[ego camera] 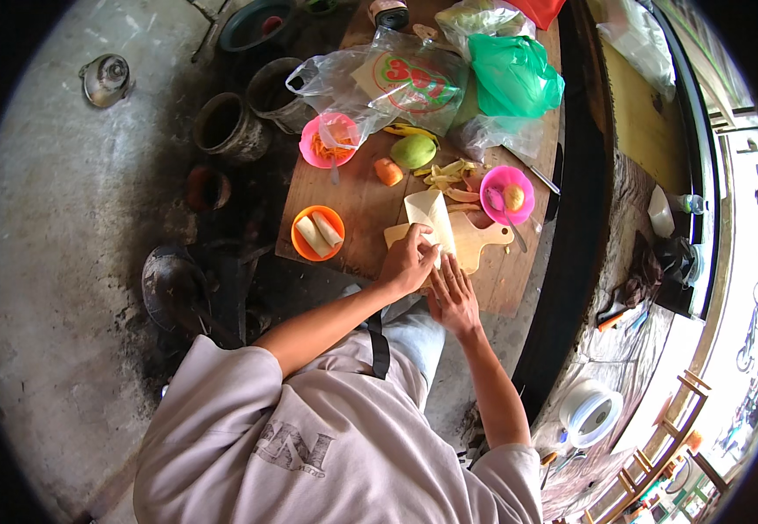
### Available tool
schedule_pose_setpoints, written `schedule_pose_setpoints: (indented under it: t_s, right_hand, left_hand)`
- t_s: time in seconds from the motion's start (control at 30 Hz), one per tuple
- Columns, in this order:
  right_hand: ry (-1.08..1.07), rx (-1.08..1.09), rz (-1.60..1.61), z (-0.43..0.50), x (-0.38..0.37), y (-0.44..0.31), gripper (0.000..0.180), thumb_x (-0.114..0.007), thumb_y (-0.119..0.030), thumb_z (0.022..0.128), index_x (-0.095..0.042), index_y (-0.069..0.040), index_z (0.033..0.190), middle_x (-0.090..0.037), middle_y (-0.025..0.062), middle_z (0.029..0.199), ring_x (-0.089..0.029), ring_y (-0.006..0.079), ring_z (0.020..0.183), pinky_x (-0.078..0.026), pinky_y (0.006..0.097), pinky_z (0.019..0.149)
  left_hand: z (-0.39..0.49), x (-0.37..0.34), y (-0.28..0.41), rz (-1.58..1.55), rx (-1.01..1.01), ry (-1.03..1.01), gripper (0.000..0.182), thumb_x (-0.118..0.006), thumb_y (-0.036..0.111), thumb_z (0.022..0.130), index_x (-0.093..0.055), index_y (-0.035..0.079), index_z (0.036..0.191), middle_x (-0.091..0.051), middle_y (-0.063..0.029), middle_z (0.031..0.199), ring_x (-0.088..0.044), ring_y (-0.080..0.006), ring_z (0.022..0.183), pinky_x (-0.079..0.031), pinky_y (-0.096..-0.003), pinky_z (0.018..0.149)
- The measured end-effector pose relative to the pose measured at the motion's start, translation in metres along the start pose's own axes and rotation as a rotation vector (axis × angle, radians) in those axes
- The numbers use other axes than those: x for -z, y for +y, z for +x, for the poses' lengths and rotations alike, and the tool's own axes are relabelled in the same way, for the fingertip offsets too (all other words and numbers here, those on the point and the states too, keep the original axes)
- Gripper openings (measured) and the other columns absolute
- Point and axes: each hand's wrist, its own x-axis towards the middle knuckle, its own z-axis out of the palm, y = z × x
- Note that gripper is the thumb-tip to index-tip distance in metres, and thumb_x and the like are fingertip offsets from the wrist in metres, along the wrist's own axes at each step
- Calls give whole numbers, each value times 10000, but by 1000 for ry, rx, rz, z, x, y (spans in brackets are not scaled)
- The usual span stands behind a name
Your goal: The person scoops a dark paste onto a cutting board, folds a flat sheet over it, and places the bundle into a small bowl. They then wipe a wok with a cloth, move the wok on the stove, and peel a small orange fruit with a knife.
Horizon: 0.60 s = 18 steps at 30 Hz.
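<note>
A pale, thin wrapper sheet [441, 226], partly folded over, lies on a wooden cutting board [477, 245] before me. My left hand [410, 261] has its fingers curled and pinched on the wrapper's near end. Fingers outstretched, my right hand [455, 296] touches the same near end from the right; its thumb is hard to make out. Left of the board, an orange bowl [295, 243] holds two pale rolls [318, 234]. To the right, a pink bowl [486, 178] contains a round yellowish lump [514, 196] and a spoon [516, 232].
Behind the board are fruit peels [447, 175], a green mango [413, 151], an orange carrot piece [388, 171] and a knife [542, 179]. Another pink bowl [307, 147] holds orange shreds. Plastic bags [516, 75] cover the table's [359, 203] far end. Dark pots [228, 128] stand left.
</note>
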Motion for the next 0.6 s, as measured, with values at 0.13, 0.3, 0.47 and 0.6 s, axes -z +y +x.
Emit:
schedule_pose_setpoints:
  t_s: [0.13,0.3,0.47,0.6]
  right_hand:
    - [30,1,28,1,1,-1,578,-667,-127,892,-554,-60,1454,-515,277,1491,-468,426,1428,-398,510,1158]
    - [60,3,53,1,-1,0,555,-668,-91,879,-576,-27,1422,-520,276,1485,-488,434,1407,-419,512,1138]
    - [74,8,15,2,-3,-2,550,-649,-79,881,-567,-2,1419,-483,263,1519,-478,440,1404,-438,509,1120]
    - [7,11,-23,2,-1,-3,561,-623,-94,890,-543,14,1434,-477,258,1522,-459,437,1416,-435,508,1127]
  left_hand:
    - [15,-3,-26,165,24,280,455,-737,256,931,-506,41,1259,-647,-150,995,-641,-334,940,-495,-472,886]
    - [48,3,-43,204,341,69,461,-749,275,927,-548,39,1268,-705,-118,1003,-685,-259,892,-534,-402,795]
    - [70,6,-42,132,399,26,319,-723,308,915,-679,58,1108,-750,-152,1030,-726,-330,934,-559,-447,813]
    - [77,-9,-71,122,361,75,250,-766,231,886,-684,31,1012,-714,-114,908,-679,-244,823,-531,-387,745]
